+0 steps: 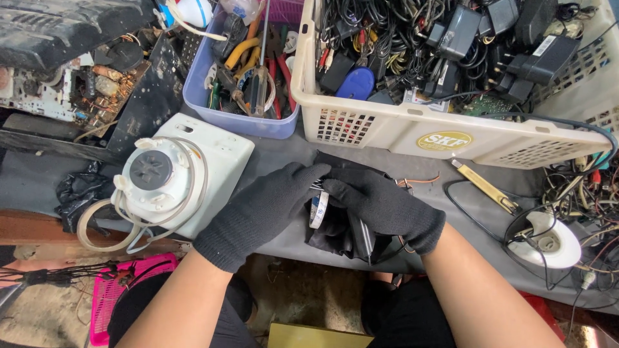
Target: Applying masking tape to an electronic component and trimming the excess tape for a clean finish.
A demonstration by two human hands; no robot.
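Wearing black knit gloves, you hold a small black device [345,232] at the front edge of the grey worktop [284,158], just in front of your body. Your left hand [267,209] is closed on the left side of the device, with the fingertips curled over its top edge. Your right hand [387,206] is closed on it from the right and lies over its upper part. The fingertips of both hands almost meet above a small white label or strip [318,209] on the device. What kind of device it is I cannot tell, because the gloves cover most of it.

Just beside your left hand stands a white appliance base [193,171] with a round grey part on top and pale cords looped around it. Behind it is a lilac tub [222,113] full of hand tools, with pliers and screwdrivers among them. Behind your hands is a cream plastic basket [387,129] filled with black power adapters and cables. To the right of your right hand a yellow-handled tool [485,187] lies on the worktop, and near it a white round part [548,241] among loose wires. A pink basket [116,287] is down on the floor at the left.
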